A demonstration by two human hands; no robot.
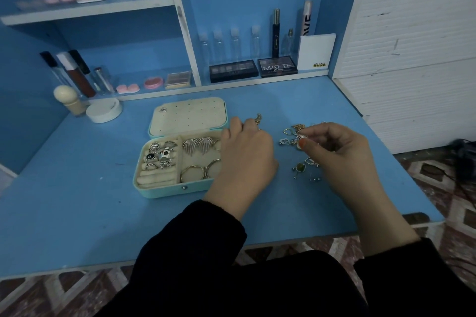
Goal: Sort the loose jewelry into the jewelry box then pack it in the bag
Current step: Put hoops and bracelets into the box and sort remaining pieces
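1. Head view: the jewelry box [164, 192] lay open on the blue bench [77, 201], left of centre. Its lid [188, 116] was folded back on the far side, with one small heart stud [162, 110] pinned in its far-left corner.
2. The box's left compartment held a cluster of silver rings [159, 156] on the ring rolls. The right compartments held a pair of heart-shaped earrings [197, 145] at the far side and hoops [192, 174] at the near side.
3. My left hand [244, 154] hung over the right end of the box with its fingers curled under, hiding that end. A gold chain piece [258, 119] showed just past the knuckles. I could not tell whether the hand gripped it.
4. My right hand [342, 152] was to the right of the box, thumb and forefinger together on a small beaded piece [302, 137], pinching it just above the loose jewelry [291, 131].
5. That loose jewelry sat in a heap on the bench between the two hands. A green-stone earring [300, 168] and a few studs lay nearer to me, beside the right hand.
6. At the far left of the bench stood a white jar [104, 110]. Two eyeshadow palettes [233, 71] rested on the low shelf behind.
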